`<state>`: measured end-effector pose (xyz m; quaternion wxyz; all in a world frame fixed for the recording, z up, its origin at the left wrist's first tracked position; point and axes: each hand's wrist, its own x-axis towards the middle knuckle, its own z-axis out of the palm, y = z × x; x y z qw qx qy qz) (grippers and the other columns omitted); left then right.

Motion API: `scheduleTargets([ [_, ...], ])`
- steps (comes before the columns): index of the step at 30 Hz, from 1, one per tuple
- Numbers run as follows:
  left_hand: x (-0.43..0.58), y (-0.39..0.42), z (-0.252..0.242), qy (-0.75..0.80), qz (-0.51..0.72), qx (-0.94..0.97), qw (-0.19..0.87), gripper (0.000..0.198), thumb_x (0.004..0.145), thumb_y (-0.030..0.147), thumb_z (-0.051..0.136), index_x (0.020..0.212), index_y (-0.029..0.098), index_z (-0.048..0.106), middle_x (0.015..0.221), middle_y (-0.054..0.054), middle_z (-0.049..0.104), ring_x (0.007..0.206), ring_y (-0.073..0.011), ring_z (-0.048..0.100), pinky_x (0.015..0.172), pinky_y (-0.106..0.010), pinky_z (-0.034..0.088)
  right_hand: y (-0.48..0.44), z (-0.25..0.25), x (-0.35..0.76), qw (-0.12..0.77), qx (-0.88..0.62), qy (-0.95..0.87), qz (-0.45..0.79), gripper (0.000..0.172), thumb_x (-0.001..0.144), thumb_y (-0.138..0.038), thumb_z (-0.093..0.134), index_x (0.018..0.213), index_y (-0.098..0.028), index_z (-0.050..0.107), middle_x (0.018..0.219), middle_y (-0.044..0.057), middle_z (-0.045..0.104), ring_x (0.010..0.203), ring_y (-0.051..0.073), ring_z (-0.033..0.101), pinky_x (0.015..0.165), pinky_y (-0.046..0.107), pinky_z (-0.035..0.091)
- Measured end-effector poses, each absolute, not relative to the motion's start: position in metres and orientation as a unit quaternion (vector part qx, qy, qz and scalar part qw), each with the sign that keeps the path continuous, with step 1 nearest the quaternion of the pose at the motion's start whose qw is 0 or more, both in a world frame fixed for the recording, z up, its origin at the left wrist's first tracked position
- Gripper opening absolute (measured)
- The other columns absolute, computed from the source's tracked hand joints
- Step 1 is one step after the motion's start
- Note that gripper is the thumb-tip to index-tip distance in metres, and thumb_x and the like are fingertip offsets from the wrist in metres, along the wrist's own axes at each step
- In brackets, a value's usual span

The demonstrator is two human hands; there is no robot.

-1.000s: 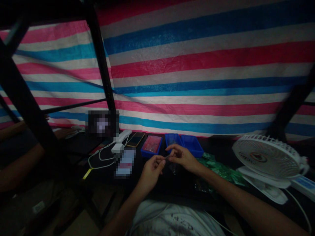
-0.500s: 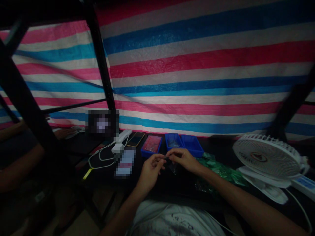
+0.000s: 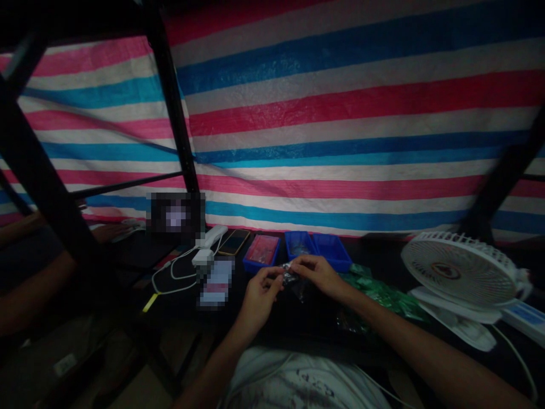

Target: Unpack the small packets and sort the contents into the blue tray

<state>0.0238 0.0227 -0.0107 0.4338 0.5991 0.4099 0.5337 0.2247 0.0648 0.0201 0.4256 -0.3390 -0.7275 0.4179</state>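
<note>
Bare left hand (image 3: 259,298) and bare right hand (image 3: 319,275), fingertips of both pinching a small clear plastic packet (image 3: 290,276) between them, above a black tabletop (image 3: 272,321), near open blue plastic trays (image 3: 300,244), shiny green packets (image 3: 381,296) beside the right hand

The left hand (image 3: 259,298) and right hand (image 3: 319,275) pinch a small shiny packet (image 3: 290,276) between them, just above a dark counter (image 3: 298,324). Blue trays (image 3: 317,251) sit just beyond the hands, and green packets (image 3: 383,298) lie to the right, near a white fan (image 3: 460,271). A striped tarp (image 3: 340,113) hangs behind.
</note>
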Motion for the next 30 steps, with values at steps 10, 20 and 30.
scheduleTargets([
  [10, 0.025, 0.022, -0.01, 0.411, 0.541, 0.586, 0.442, 0.035, 0.086, 0.047, 0.068, 0.107, 0.019, 0.07, 0.094, -0.007, 0.071, 0.078, -0.0194, 0.069, 0.053, -0.021, 0.046, 0.07, 0.018, 0.227, 0.465, -0.335, -0.717, 0.396, 0.03, 0.082, -0.047, 0.076, 0.084, -0.018, 0.068, 0.081, 0.002, 0.066, 0.077, 0.019, 0.061, 0.073, 0.031, 0.048],
  [20, 0.025, 0.022, -0.011, 0.413, 0.538, 0.589, 0.439, 0.033, 0.089, 0.046, 0.064, 0.109, 0.02, 0.068, 0.1, -0.007, 0.07, 0.079, -0.0177, 0.067, 0.054, -0.021, 0.045, 0.081, 0.01, 0.236, 0.555, -0.391, -0.684, 0.266, 0.026, 0.091, -0.038, 0.065, 0.11, -0.022, 0.07, 0.118, 0.009, 0.067, 0.113, 0.026, 0.062, 0.099, 0.042, 0.049],
  [30, 0.025, 0.022, -0.012, 0.414, 0.541, 0.588, 0.436, 0.034, 0.088, 0.047, 0.065, 0.108, 0.02, 0.069, 0.104, -0.008, 0.07, 0.078, -0.0173, 0.066, 0.055, -0.021, 0.046, 0.086, 0.005, 0.239, 0.525, -0.427, -0.698, 0.233, 0.02, 0.091, -0.036, 0.063, 0.1, -0.021, 0.071, 0.107, 0.008, 0.067, 0.099, 0.025, 0.063, 0.086, 0.039, 0.051],
])
